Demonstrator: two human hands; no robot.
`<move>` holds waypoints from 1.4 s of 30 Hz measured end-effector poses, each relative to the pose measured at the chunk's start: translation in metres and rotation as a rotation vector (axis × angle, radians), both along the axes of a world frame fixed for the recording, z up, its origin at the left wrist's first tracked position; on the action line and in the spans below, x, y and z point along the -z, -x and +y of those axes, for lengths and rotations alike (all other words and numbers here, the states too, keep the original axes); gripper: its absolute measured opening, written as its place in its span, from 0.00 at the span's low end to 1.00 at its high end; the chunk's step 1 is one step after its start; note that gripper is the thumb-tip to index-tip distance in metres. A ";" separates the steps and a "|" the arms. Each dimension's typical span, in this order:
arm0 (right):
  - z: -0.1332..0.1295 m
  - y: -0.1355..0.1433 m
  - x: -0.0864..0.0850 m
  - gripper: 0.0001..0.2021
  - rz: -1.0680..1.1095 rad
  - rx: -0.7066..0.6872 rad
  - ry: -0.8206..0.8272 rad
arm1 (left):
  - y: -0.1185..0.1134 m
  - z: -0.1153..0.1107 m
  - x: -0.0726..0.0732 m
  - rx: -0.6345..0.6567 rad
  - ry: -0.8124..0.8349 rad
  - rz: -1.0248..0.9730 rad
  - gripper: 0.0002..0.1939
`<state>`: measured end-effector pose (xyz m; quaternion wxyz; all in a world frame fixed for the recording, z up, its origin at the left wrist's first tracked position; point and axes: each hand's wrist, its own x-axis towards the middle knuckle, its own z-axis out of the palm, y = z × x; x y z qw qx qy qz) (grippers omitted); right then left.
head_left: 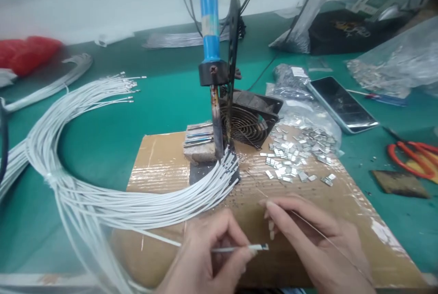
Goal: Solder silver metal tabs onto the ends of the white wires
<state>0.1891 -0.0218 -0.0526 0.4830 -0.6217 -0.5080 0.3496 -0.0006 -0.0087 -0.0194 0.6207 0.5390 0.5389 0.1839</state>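
My left hand [215, 255] pinches a white cable [222, 249] near its end, where a small metal tip [263, 247] points right. A thin wire, which looks like solder [318, 230], runs through my right hand [311, 234] and sticks out past the pinched thumb and forefinger. The two hands are apart, low over the cardboard. Above them a blue-handled soldering iron [210, 38] stands clamped upright, its tip [218, 148] pointing down beside a bundle of white cables [164, 202]. Several small metal connector pieces [287, 157] lie scattered to the right of the iron.
A cardboard sheet [164, 157] covers part of the green table [164, 107]. Behind the iron sits a black fan [246, 116]. At right are a phone [342, 102], orange-handled scissors [410, 157] and a plastic bag of parts [393, 65]. More cables curve along the left.
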 end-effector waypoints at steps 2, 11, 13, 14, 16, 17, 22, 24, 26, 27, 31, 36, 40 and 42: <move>0.001 -0.008 0.001 0.06 0.000 0.009 -0.034 | -0.005 -0.002 0.006 0.017 0.018 -0.008 0.11; 0.002 -0.005 0.000 0.06 -0.101 -0.113 -0.044 | 0.000 0.010 0.009 -0.386 0.131 -0.363 0.17; 0.002 0.006 -0.002 0.04 -0.016 -0.110 -0.010 | 0.002 0.010 0.006 -0.403 0.158 -0.392 0.17; 0.003 0.012 -0.003 0.05 0.019 -0.114 0.003 | 0.003 0.009 0.005 -0.406 0.161 -0.402 0.17; 0.005 0.021 -0.007 0.07 0.071 -0.121 0.013 | 0.003 0.009 0.005 -0.407 0.159 -0.406 0.17; 0.006 0.024 -0.008 0.08 0.086 -0.125 0.014 | 0.003 0.008 0.005 -0.407 0.159 -0.402 0.17; 0.012 0.030 -0.011 0.08 0.125 -0.102 -0.010 | 0.003 0.008 0.006 -0.395 0.170 -0.391 0.19; 0.012 0.030 -0.011 0.09 0.123 -0.107 -0.006 | 0.003 0.008 0.005 -0.382 0.168 -0.395 0.19; 0.011 0.030 -0.011 0.08 0.119 -0.112 -0.008 | 0.003 0.008 0.004 -0.370 0.169 -0.396 0.20; 0.010 0.029 -0.011 0.07 0.123 -0.109 -0.008 | 0.003 0.008 0.004 -0.365 0.173 -0.394 0.20; 0.009 0.025 -0.012 0.04 0.179 -0.044 0.025 | 0.003 0.007 0.001 -0.362 0.192 -0.387 0.20; 0.010 0.018 -0.004 0.06 0.266 0.006 0.057 | 0.004 0.006 0.000 -0.403 0.214 -0.401 0.19; 0.009 0.000 0.005 0.21 0.273 0.036 0.076 | 0.002 0.007 0.000 -0.452 0.245 -0.388 0.19; 0.010 -0.023 0.006 0.34 0.216 0.107 0.073 | 0.000 0.007 -0.001 -0.452 0.244 -0.362 0.19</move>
